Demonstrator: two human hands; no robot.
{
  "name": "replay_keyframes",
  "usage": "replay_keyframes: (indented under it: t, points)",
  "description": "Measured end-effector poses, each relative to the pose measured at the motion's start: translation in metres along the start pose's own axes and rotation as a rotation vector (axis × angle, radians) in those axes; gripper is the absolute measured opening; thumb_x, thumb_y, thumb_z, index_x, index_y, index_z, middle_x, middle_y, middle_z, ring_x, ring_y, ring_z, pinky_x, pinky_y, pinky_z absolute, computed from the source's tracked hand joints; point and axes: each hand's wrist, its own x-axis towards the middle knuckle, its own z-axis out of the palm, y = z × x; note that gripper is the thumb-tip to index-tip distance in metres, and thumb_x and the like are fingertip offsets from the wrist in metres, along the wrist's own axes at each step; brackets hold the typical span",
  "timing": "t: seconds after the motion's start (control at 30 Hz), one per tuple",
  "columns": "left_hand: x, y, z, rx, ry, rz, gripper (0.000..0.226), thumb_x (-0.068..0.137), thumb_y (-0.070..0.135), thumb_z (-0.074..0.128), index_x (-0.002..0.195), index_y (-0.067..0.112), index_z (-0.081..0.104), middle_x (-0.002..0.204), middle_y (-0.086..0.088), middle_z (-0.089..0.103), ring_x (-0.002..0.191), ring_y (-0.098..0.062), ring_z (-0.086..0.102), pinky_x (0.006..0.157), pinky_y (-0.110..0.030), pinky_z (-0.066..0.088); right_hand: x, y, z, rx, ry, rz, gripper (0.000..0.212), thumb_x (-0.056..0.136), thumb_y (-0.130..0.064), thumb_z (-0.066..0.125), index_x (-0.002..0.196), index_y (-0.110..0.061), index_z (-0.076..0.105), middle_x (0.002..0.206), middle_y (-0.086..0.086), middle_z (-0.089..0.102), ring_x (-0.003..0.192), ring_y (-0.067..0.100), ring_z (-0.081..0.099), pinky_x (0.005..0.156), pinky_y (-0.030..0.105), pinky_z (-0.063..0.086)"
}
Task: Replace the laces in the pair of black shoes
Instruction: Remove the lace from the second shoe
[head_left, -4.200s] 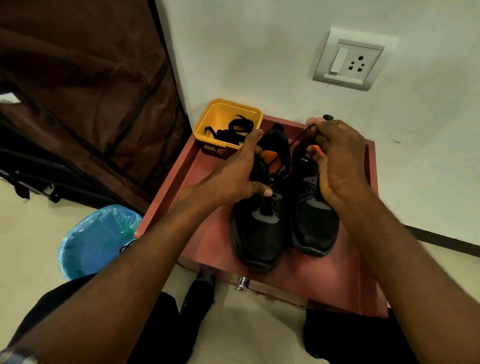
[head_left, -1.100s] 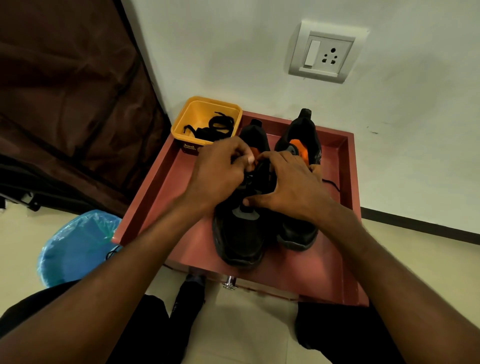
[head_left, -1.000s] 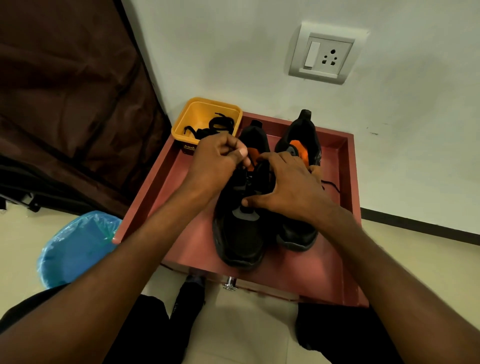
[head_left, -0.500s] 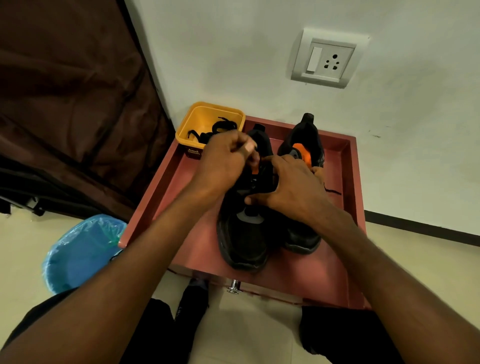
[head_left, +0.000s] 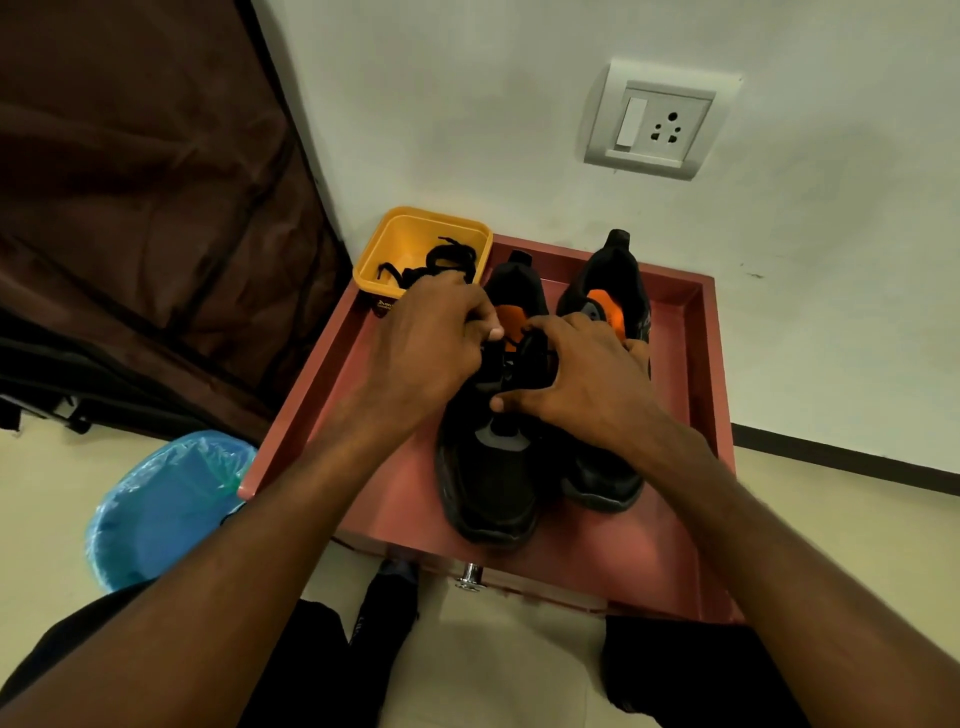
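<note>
left hand (head_left: 434, 343) pinching black lace (head_left: 511, 353) on left black shoe (head_left: 493, 467) | right hand (head_left: 582, 379) curled on same lacing | right black shoe (head_left: 605, 280) touching it at 3 o'clock | red wooden tray (head_left: 696, 364) under both | yellow plastic tub (head_left: 415, 244) with spare black laces (head_left: 441, 262) at 11 o'clock

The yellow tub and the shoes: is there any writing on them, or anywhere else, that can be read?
"Am": start of a dark label on the yellow tub, the rest hidden behind the left hand.
Right shoe: small pale marks on its side, too blurred to read.
Wall socket: no writing shows.
</note>
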Motion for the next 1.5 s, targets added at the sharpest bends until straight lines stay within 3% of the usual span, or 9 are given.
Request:
replay_keyframes:
  t: [0.17,0.27,0.57,0.7,0.8,1.03,1.13,1.33,1.5]
  points:
    - [0.016,-0.004,-0.013,-1.166,0.105,-0.358,0.020,0.108,0.019,0.049,0.098,0.011,0.064,0.095,-0.006,0.075,0.083,-0.018,0.072,0.057,-0.025,0.045,0.001,0.001,0.001,-0.010,0.000,0.003,0.101,0.068,-0.082,0.071,0.151,-0.033,0.040,0.146,-0.004,0.048,0.141,0.020,0.039,0.113,0.054,0.030]
    - [0.013,-0.012,-0.007,-0.844,0.074,-0.380,0.009,0.101,0.019,0.064,0.096,0.011,0.065,0.080,0.000,0.068,0.059,-0.014,0.061,0.052,-0.027,0.045,0.002,0.000,0.001,0.002,-0.001,0.006,0.100,0.068,-0.082,0.071,0.151,-0.035,0.040,0.147,-0.006,0.047,0.142,0.019,0.037,0.115,0.053,0.029]
    - [0.002,-0.012,0.010,0.022,-0.096,-0.032,0.020,0.079,0.034,0.087,0.077,0.020,0.073,0.098,0.007,0.056,0.094,-0.014,0.055,0.073,-0.027,0.045,0.002,0.000,0.002,-0.001,0.002,0.004,0.099,0.068,-0.083,0.070,0.150,-0.036,0.041,0.147,-0.005,0.048,0.143,0.020,0.037,0.116,0.054,0.028]
    - [0.008,-0.004,-0.001,-0.646,0.091,-0.157,0.012,0.094,0.027,0.072,0.085,0.019,0.069,0.100,-0.002,0.072,0.097,-0.018,0.067,0.078,-0.034,0.052,0.002,0.001,0.001,-0.001,-0.009,0.000,0.100,0.068,-0.082,0.071,0.150,-0.035,0.040,0.146,-0.004,0.049,0.142,0.020,0.038,0.115,0.055,0.029]
    - [0.015,-0.001,-0.023,-1.159,0.154,-0.284,0.015,0.108,0.018,0.051,0.093,0.016,0.055,0.090,-0.007,0.070,0.074,-0.019,0.066,0.051,-0.025,0.042,0.002,0.000,0.001,-0.001,-0.009,0.001,0.100,0.068,-0.081,0.072,0.150,-0.034,0.041,0.146,-0.004,0.049,0.142,0.021,0.038,0.116,0.054,0.028]
    - [0.002,-0.018,0.007,-0.038,-0.164,-0.061,0.017,0.086,0.023,0.082,0.093,0.014,0.070,0.095,0.007,0.054,0.083,-0.007,0.054,0.065,-0.017,0.039,0.002,-0.001,0.002,-0.002,-0.015,0.003,0.099,0.069,-0.080,0.072,0.151,-0.035,0.040,0.148,-0.004,0.047,0.144,0.021,0.037,0.116,0.053,0.027]
    - [0.002,-0.014,0.010,-0.095,-0.094,-0.078,0.008,0.089,0.013,0.078,0.086,0.013,0.070,0.092,0.006,0.060,0.078,-0.003,0.055,0.064,-0.015,0.038,0.002,-0.001,0.001,-0.010,-0.019,0.003,0.099,0.069,-0.081,0.071,0.151,-0.036,0.039,0.149,-0.004,0.047,0.144,0.021,0.037,0.117,0.054,0.027]
    - [0.013,-0.008,-0.017,-1.156,0.098,-0.420,0.018,0.108,0.012,0.049,0.092,0.019,0.053,0.093,-0.013,0.075,0.091,-0.028,0.074,0.066,-0.026,0.053,0.001,0.000,0.000,-0.010,-0.030,0.004,0.101,0.071,-0.080,0.072,0.153,-0.033,0.037,0.151,-0.003,0.046,0.146,0.022,0.035,0.117,0.056,0.027]
    - [0.008,-0.018,-0.020,-0.400,-0.103,-0.427,0.015,0.084,0.014,0.061,0.073,0.008,0.051,0.070,-0.014,0.067,0.059,-0.022,0.060,0.056,-0.027,0.041,0.003,-0.001,0.000,-0.021,-0.043,0.006,0.097,0.071,-0.081,0.070,0.150,-0.035,0.038,0.150,-0.003,0.047,0.144,0.022,0.036,0.116,0.057,0.028]
